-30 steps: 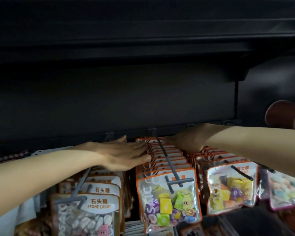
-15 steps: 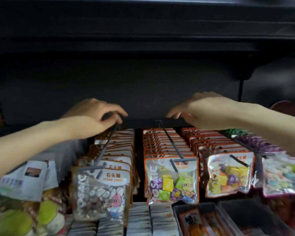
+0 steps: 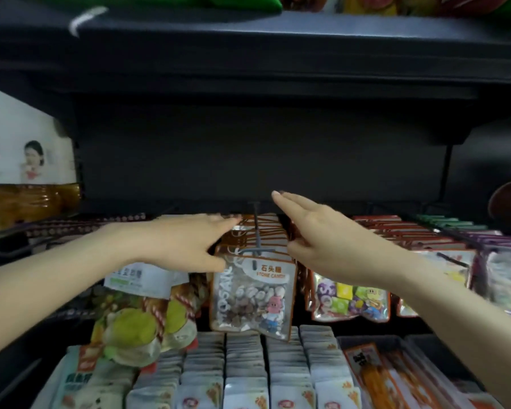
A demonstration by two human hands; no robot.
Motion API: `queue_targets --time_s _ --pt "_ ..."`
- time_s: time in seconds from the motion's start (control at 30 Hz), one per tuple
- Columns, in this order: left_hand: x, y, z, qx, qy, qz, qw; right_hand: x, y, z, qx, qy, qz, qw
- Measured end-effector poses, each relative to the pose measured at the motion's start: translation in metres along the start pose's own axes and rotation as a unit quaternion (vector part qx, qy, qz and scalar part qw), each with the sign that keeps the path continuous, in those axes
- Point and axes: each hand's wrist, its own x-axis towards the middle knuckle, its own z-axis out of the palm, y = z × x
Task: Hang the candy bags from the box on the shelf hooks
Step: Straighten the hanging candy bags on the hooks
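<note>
A row of stone candy bags is seen hung on a dark shelf hook, whose long axis runs from the back panel of the shelf straight out toward the front edge, ending in a short crossbar over the foremost bag. The row is flanked by both hands. The left hand is laid flat at the left side of the row, fingers straight and close together, the fingertips reaching the tops of the rear bags; nothing is gripped by it. The right hand is held flat at the right side of the same row, fingers extended and pointed toward the back panel, its thumb lying near the bag tops; no bag is pinched by it either, though whether the row is actually touched cannot be told. The box named in the task is not seen. Further candy bags, among them a colourful candy bag, are hung on hooks toward the right end of the shelf, and snack packets are hung to the left. Since the hook lies between the two palms and about equally near each, it is judged that the row is being squared or pushed back along the hook's axis.
</note>
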Motion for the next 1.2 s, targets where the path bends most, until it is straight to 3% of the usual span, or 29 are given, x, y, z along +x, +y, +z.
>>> queue_targets --time_s 0.2,0.37,0.53,0.6,0.67,0.73,0.8,1.2 --pt "-0.007 0.034 0.035 -0.046 0.068 0.006 0.997 -0.012 -0.015 0.054 -0.036 0.008 0.045 0.998" --pt "0.004 0.038 0.055 -0.080 0.094 -0.002 0.992 0.017 -0.009 0.061 -0.115 -0.048 0.024 0.992" --pt "-0.002 0.043 0.073 -0.088 0.154 -0.017 0.984 0.030 0.005 0.058 -0.094 -0.099 0.042 0.990" --pt "-0.002 0.043 0.077 -0.078 0.189 -0.025 0.979 0.033 0.005 0.051 -0.033 -0.105 0.049 0.993" --pt "0.001 0.044 0.081 -0.079 0.214 -0.031 0.973 0.035 0.005 0.044 0.017 -0.075 0.062 0.995" --pt "0.003 0.048 0.083 -0.078 0.234 -0.035 0.969 0.041 0.005 0.045 0.017 0.007 0.080 0.997" --pt "0.004 0.054 0.085 -0.079 0.246 -0.043 0.965 0.047 0.002 0.052 0.004 0.041 0.101 0.994" --pt "0.002 0.046 0.081 0.018 0.255 -0.031 0.966 0.039 -0.004 0.060 -0.112 -0.075 0.070 0.988"
